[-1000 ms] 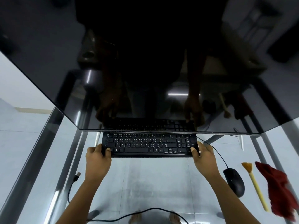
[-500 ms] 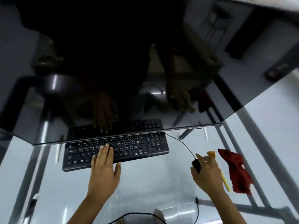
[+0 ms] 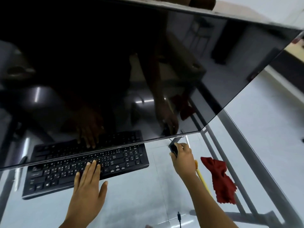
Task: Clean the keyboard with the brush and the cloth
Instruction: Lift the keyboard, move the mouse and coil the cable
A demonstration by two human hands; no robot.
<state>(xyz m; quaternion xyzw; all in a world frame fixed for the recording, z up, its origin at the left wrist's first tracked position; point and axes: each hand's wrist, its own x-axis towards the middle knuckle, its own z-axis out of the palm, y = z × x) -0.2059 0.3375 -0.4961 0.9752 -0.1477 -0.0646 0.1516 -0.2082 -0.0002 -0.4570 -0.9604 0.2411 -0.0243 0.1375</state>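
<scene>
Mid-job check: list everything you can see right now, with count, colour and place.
monitor: 1, black, overhanging the keyboard's far rows
keyboard: 1, black, on the table
mouse: 1, black, right of keyboard
brush: 1, yellow handle, partly behind right forearm
cloth: 1, red, crumpled, right of brush
cable plug: 1, black, bottom of view
table: 1, glass, grey metal frame
left hand: flat on keyboard
right hand: grips mouse

On table (image 3: 139, 199): keyboard (image 3: 65, 175) at left, far edge under monitor (image 3: 115, 71) bottom edge. Flat on keyboard's middle keys: left hand (image 3: 87, 190), thumb off near edge. Right of keyboard, below monitor's near corner: mouse (image 3: 173, 148), right hand (image 3: 182, 159) gripping it. Just right of right wrist, partly behind it: brush (image 3: 204, 180). Just right of brush, near table's right edge: cloth (image 3: 221, 181).
</scene>
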